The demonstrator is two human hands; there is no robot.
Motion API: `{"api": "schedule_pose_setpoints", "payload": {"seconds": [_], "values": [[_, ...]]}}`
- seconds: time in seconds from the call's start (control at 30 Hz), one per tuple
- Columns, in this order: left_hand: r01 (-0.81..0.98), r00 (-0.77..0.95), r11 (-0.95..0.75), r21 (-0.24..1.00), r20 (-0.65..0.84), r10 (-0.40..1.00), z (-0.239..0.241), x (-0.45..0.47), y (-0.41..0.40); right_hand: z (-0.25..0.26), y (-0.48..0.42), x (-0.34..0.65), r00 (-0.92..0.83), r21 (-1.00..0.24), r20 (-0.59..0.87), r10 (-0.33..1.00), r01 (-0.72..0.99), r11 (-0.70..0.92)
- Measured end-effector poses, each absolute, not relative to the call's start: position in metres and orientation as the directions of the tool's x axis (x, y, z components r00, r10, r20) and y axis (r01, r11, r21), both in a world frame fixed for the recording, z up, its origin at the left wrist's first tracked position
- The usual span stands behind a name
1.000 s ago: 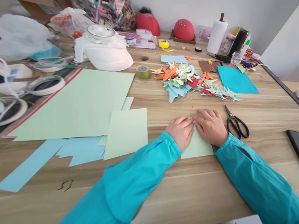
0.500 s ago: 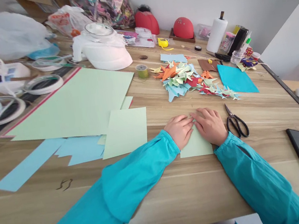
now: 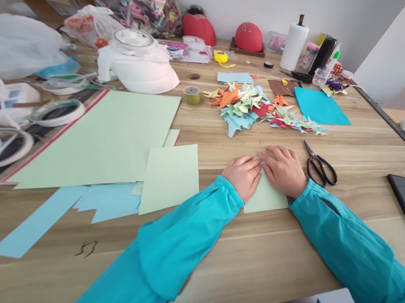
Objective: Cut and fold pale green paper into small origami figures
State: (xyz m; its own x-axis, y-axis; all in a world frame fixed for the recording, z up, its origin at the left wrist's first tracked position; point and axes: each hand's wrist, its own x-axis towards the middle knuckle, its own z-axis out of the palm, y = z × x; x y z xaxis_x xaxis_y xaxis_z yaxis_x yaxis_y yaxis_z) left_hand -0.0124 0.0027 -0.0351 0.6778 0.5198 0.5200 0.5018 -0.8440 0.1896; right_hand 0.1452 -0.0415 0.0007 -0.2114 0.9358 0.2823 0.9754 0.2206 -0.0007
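- Left hand [image 3: 243, 179] is palm down near the middle of the frame, fingers stretched out together on the paper, not clenched. Its thumb is tucked out of sight, so can't tell if it's pinching anything underneath.
- Right hand [image 3: 286, 172] is just beside it, fingers a bit curved, thumb angled down over the paper. Fingertips of both nearly meet at the far end; whether they're gripping an edge or just pressing, can't tell either.
- Paper in question is a small pale green sheet [image 3: 265, 199], lying on the wood-look counter [image 3: 244, 263] a little right of centre. Only the near part pokes out between the wrists.
- My read on the step: looks like a fold being lined up or pressed down at the far end. The crease itself is hidden by fingers, so don't quote me.
- Next move, I'd say, calls for one hand pinning the sheet so it can't skid while the other runs firmly along the crease, edges matched.
- Nearby: black-handled scissors [image 3: 320, 167] right of the right hand, untouched; pile of pointy folded-paper shapes [image 3: 243, 106] upper right of centre; another green sheet [image 3: 170, 178] left of centre.
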Motion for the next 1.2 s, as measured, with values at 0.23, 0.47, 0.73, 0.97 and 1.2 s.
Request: {"api": "schedule_pose_setpoints", "payload": {"seconds": [0.23,0.47,0.73,0.97,1.2], "values": [[0.511,0.665,-0.843,0.168,0.544,0.512,-0.0348,-0.0103,0.0002,0.0029,-0.0425,0.1423,-0.192,0.015,0.253,0.948,0.981,0.195],[0.531,0.646,-0.836,0.138,0.573,0.504,-0.0343,-0.0077,-0.0033,0.0023,-0.042,0.1425,-0.183,0.015,0.25,0.951,0.983,0.185],[0.56,0.627,-0.822,0.104,0.595,0.503,-0.0321,-0.0062,-0.0053,0.0031,-0.042,0.1425,-0.187,0.012,0.241,0.952,0.982,0.19],[0.564,0.615,-0.819,0.104,0.609,0.501,-0.0349,-0.0047,-0.0032,0.0035,-0.0409,0.1425,-0.174,-0.016,0.273,0.946,0.983,0.185],[0.568,0.63,-0.818,0.092,0.591,0.504,-0.0323,-0.0049,-0.0039,0.0035,-0.0417,0.1437,-0.197,0.013,0.262,0.945,0.98,0.201]]}}
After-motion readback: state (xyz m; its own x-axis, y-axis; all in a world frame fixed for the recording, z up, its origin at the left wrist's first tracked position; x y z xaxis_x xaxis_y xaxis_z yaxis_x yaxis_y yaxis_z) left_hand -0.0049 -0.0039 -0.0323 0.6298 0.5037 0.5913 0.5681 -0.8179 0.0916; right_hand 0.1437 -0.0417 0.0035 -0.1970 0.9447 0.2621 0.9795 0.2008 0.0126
